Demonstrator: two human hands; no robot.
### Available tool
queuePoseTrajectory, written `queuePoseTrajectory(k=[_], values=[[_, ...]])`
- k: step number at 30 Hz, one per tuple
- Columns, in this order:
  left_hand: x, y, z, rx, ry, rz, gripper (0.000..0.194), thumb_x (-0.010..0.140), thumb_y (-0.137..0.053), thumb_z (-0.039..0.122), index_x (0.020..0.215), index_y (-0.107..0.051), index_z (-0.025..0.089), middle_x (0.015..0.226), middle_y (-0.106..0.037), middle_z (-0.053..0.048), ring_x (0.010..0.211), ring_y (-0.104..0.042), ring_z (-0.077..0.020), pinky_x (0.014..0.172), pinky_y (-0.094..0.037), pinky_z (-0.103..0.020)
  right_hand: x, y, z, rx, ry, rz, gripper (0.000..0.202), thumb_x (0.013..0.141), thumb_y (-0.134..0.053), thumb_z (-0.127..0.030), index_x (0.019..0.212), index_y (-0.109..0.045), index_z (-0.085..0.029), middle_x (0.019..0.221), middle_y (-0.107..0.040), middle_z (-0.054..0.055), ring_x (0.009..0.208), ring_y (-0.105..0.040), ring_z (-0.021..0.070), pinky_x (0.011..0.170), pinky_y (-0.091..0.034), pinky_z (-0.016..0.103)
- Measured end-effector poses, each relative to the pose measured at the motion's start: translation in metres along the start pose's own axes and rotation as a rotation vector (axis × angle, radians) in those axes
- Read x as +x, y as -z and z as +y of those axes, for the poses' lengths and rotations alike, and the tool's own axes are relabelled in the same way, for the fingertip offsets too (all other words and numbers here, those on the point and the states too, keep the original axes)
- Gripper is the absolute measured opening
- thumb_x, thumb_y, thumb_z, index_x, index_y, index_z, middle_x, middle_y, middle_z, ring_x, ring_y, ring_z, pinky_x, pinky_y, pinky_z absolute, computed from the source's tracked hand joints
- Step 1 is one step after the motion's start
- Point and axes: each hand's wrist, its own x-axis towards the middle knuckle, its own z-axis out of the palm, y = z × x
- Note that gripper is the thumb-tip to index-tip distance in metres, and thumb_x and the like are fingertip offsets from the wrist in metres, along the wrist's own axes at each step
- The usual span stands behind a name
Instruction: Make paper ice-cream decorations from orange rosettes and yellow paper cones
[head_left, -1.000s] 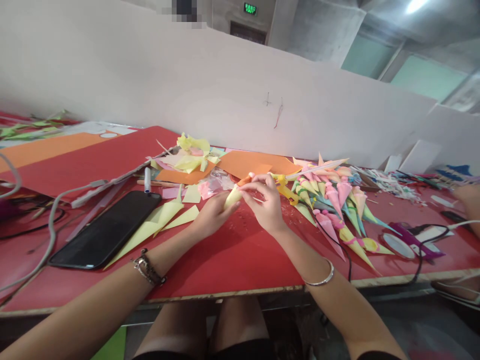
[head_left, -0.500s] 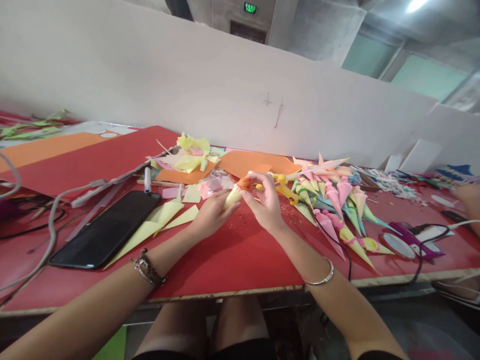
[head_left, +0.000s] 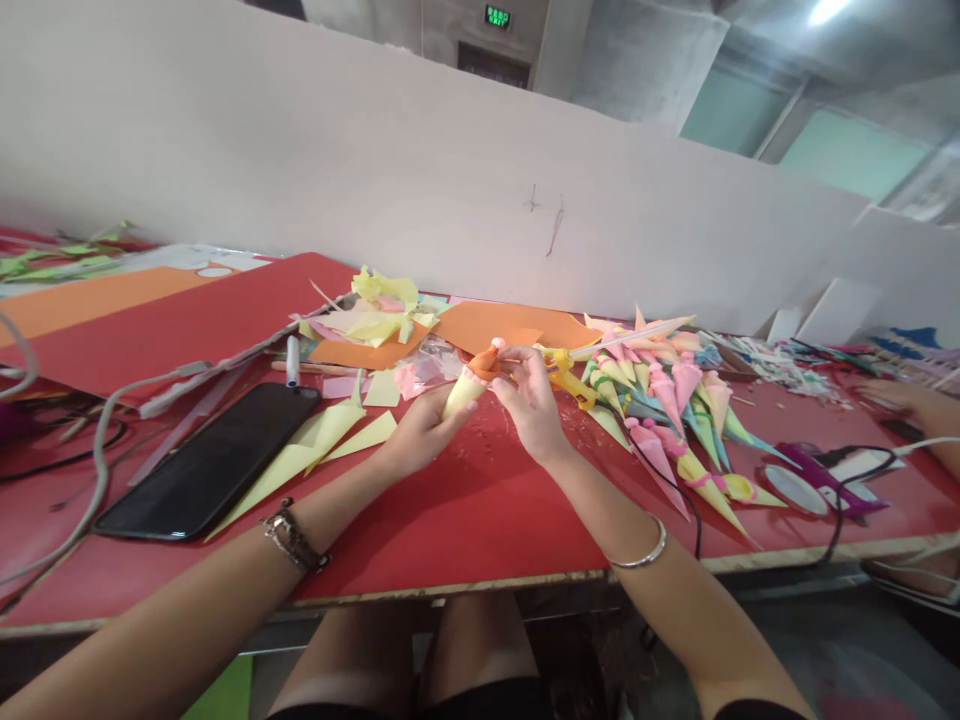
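Observation:
A pale yellow paper cone (head_left: 463, 392) with an orange swirled top (head_left: 484, 362) and a small pink ball on its tip is held over the middle of the red table (head_left: 450, 520). My left hand (head_left: 421, 428) is wrapped round the cone's lower part. At the orange top's right side is my right hand (head_left: 531, 405), its fingers bent; whether they touch the top or pinch something small is not clear. A yellow glue gun (head_left: 566, 378) lies just beyond my right hand. Several finished-looking paper cones (head_left: 675, 390) are piled to its right.
A black phone (head_left: 210, 465), yellow paper pieces (head_left: 322, 435) and a marker (head_left: 292, 360) lie at the left. Orange paper (head_left: 517, 325) and scraps lie behind my hands. A cable (head_left: 847, 500) crosses the right side, where another person's arm (head_left: 915, 410) shows.
My right hand's fingers have come off the orange top and sit slightly to its right, so the top and its pink ball now show. My left hand still holds the cone.

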Motion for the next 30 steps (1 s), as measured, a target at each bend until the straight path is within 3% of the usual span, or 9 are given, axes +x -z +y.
queuePoseTrajectory(k=[6,17,26,30], values=[[-0.001,-0.001,-0.001,-0.151,0.055,-0.09,0.035,0.076,-0.038,0.05,0.06,-0.033,0.019,0.055,-0.029,0.004,0.051,-0.028,-0.0088,0.046,-0.027,-0.023,0.0,-0.001,-0.002,-0.02,-0.005,-0.074,0.033,0.078,-0.053,-0.038,0.103,-0.037,-0.025,0.107,-0.055,0.006,0.095,-0.057,0.014,0.083,-0.05,0.032],[-0.002,-0.004,-0.003,-0.203,0.112,-0.189,0.03,0.075,-0.041,0.046,0.065,-0.039,0.018,0.051,-0.036,0.006,0.047,-0.033,-0.0078,0.044,-0.028,-0.021,-0.003,-0.007,0.002,0.041,-0.06,-0.116,0.041,0.074,-0.058,-0.037,0.107,-0.036,-0.025,0.103,-0.057,0.005,0.094,-0.058,0.0152,0.079,-0.052,0.032],[0.005,-0.006,-0.013,0.007,-0.175,-0.029,0.012,0.076,-0.038,0.023,0.068,-0.044,0.016,0.065,-0.047,0.001,0.06,-0.043,-0.0102,0.055,-0.039,-0.022,-0.007,-0.008,0.004,0.02,-0.021,-0.152,0.053,0.071,-0.062,-0.033,0.117,-0.037,-0.027,0.115,-0.051,0.005,0.104,-0.053,0.0161,0.09,-0.046,0.033],[0.005,-0.003,-0.016,0.14,-0.348,-0.03,0.012,0.074,-0.037,0.015,0.064,-0.043,0.017,0.068,-0.049,-0.001,0.069,-0.049,-0.0137,0.065,-0.043,-0.026,-0.007,-0.005,0.006,-0.08,0.014,-0.248,0.047,0.068,-0.065,-0.029,0.112,-0.048,-0.026,0.116,-0.05,0.005,0.111,-0.048,0.0189,0.096,-0.04,0.035]])
